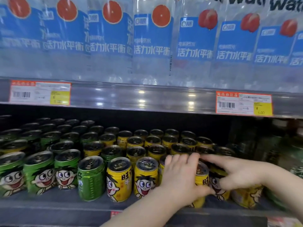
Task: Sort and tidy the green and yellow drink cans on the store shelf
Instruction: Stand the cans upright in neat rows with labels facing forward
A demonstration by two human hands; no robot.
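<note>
Fingers [192, 158] of left hand [178, 179] gripped yellow can [202, 177] at shelf [65, 208] front edge; right hand [237, 174], grip unclear. Judged rigid, slick, weighty; best held round sidewall.

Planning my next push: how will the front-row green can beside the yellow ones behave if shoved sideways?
The green can looks like rigid metal, so it should slide whole rather than flex. Standing upright and taller than wide, it may tip if pushed near the top. The yellow can beside it stands close, so a push that way would likely knock it.
</note>
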